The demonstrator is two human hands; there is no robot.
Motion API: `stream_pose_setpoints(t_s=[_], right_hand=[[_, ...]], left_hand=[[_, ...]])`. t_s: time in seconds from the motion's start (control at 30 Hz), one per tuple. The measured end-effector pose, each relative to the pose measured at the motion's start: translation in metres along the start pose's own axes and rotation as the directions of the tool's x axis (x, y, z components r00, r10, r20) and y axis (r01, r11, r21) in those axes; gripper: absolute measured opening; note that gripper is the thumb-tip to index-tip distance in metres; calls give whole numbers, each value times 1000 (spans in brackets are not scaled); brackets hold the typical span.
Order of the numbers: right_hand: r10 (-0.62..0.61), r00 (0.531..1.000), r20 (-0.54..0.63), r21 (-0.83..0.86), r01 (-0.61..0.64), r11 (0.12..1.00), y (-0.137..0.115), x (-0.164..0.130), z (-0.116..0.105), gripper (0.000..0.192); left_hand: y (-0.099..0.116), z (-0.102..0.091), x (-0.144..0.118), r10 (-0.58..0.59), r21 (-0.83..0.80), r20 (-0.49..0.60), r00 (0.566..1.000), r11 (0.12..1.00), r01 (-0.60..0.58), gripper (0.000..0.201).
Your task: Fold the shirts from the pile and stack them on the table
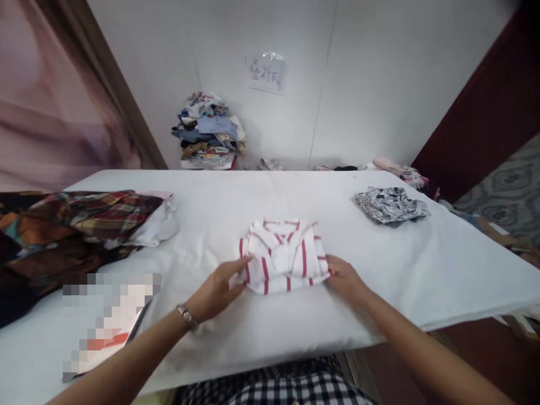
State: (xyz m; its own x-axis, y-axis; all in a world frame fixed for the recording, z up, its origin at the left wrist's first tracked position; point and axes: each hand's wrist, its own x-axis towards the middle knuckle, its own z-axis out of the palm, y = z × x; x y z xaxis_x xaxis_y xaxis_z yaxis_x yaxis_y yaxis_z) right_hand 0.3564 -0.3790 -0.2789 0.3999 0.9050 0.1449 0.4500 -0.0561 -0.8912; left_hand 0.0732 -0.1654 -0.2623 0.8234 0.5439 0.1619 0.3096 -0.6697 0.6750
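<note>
Checked cloth at the near edge sits below a broad white padded worktop (pixel 295 191). Dark plaid garments (pixel 84 219) heap at left, crinkled grey fabric (pixel 390 205) far right. Centre near, a folded white shirt (pixel 283 256) with red stripes; left hand (pixel 217 289) and right hand (pixel 346 278) lie open, fingertips touching its sides

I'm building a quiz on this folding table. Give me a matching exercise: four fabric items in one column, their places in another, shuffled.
Items:
1. red-striped white folded shirt
2. silver-grey crumpled garment
3. dark plaid cloth heap
4. tall stack of mixed clothes

Places:
A. against the back wall
B. table's left side
C. between the left hand and right hand
D. table's far right

Pairs: 1-C, 2-D, 3-B, 4-A
</note>
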Motion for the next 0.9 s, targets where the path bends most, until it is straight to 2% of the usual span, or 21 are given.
stream_pose_setpoints(t_s=[0.07, 0.13, 0.2, 0.27, 0.37, 0.43, 0.5, 0.57, 0.67, 0.73, 0.77, 0.83, 0.9], right_hand=[[0, 997, 82, -74, 6, 997, 8, -17, 8, 19], [22, 994, 106, -74, -14, 997, 6, -23, 8, 23], [106, 987, 119, 31, -110, 993, -1, -21, 5, 28], [245, 964, 100, 155, -258, 954, -7, -13, 5, 41], [398, 917, -20, 162, -390, 906, -8, -2, 10, 58], [386, 915, -121, 72, -379, 922, -4, 0, 17, 63], [319, 929, -188, -51, -334, 941, 1, -3, 22, 61], [242, 950, -198, -224, -284, 932, 5, -8, 26, 52], [162, 975, -153, -463, -216, 860, 5, -14, 27, 33], [121, 981, -151, -539, -184, 822, 2, -16, 26, 28], [95, 982, -160, -545, -169, 821, 1, -17, 26, 30], [24, 976, -215, -496, -130, 859, -2, -22, 26, 33], [-22, 959, -283, -352, -82, 932, -6, -30, 31, 30]], left_hand=[[-8, 17, -24, -107, -13, 69, 992, 994, 108, 63], [-7, 22, -30, -200, -83, 64, 978, 975, 205, 65], [-1, 23, -23, -293, -170, 43, 955, 940, 296, 61], [5, 23, -11, -388, -204, 19, 921, 901, 384, 59], [10, 29, 4, -473, -174, -35, 880, 870, 461, 53], [12, 34, 7, -463, -157, -90, 882, 881, 447, 46], [14, 38, 3, -438, -109, -146, 887, 898, 426, 42], [16, 40, -2, -437, 2, -144, 888, 897, 442, 41], [19, 39, -8, -476, 195, -70, 876, 855, 480, 45], [22, 38, -11, -437, 275, -105, 893, 851, 448, 49], [23, 39, -13, -370, 304, -161, 915, 864, 402, 51], [27, 41, -16, -152, 362, -262, 953, 900, 242, 50], [31, 46, -19, 91, 415, -246, 965, 910, 20, 45]])
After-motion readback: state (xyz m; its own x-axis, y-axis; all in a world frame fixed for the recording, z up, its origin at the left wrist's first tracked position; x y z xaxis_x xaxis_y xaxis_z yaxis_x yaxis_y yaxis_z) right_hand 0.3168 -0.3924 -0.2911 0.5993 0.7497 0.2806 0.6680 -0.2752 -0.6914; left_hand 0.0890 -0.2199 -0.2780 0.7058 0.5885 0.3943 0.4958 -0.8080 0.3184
